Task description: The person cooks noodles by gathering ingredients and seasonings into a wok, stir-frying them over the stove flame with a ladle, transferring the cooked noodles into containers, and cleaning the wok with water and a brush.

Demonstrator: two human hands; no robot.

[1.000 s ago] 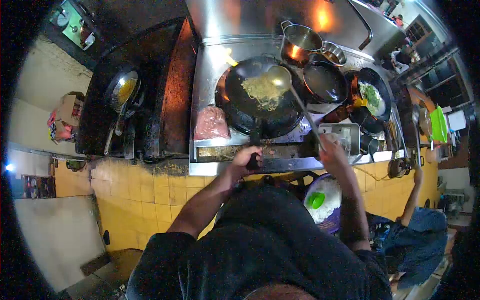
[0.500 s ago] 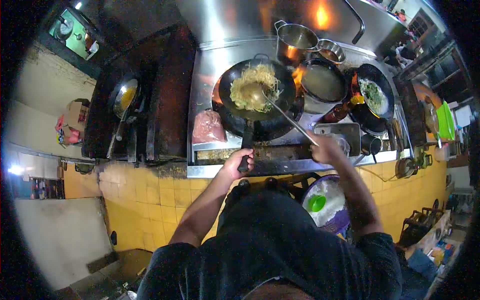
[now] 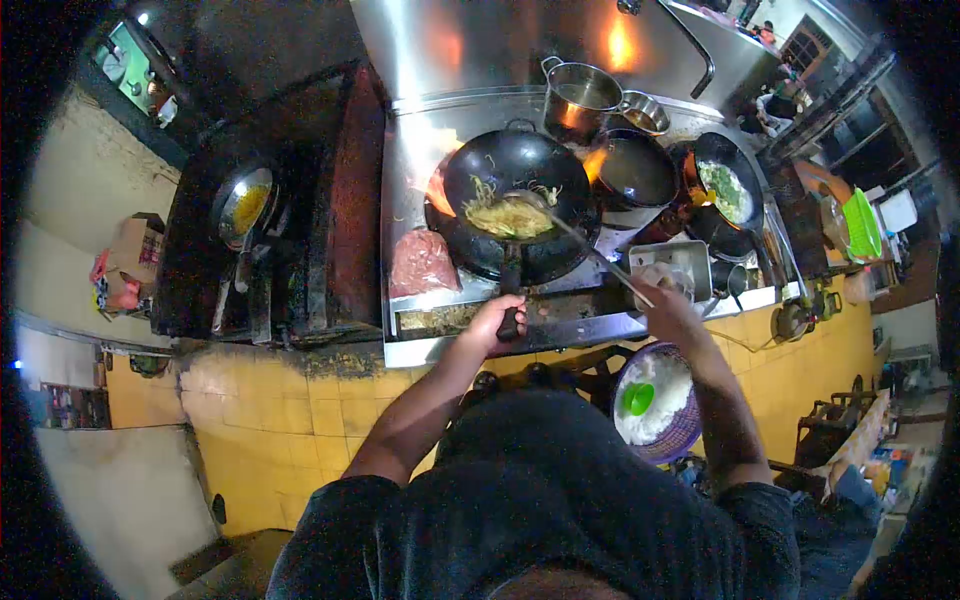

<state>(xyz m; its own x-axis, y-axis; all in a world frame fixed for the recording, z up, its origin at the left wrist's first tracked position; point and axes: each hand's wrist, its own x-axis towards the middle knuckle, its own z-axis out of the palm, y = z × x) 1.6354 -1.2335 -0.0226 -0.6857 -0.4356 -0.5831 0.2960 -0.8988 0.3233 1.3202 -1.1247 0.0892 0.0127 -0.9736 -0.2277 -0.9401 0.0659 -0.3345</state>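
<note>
My left hand [image 3: 497,321] is wrapped around the handle of a black wok [image 3: 525,160] on the stove. Noodles [image 3: 500,217] lie bunched in the near part of the wok, with a few strands on its far wall. In my right hand [image 3: 668,300] is the long metal handle of a ladle [image 3: 597,256]. Its bowl reaches into the noodles and is partly hidden there. Flames [image 3: 440,180] show at the wok's left side.
Right of the wok stand a dark pan [image 3: 640,165], a wok with greens [image 3: 722,190] and a metal tray [image 3: 690,258]. A pot [image 3: 580,100] is behind. A bag of pinkish food [image 3: 422,262] lies left. Below, a purple basket [image 3: 685,435] holds rice and a green bowl [image 3: 637,399].
The noodles, spread across the wok before, are now gathered in its near part, baring the far wall. The ladle bowl has shifted slightly nearer, and my right hand is a little lower.
</note>
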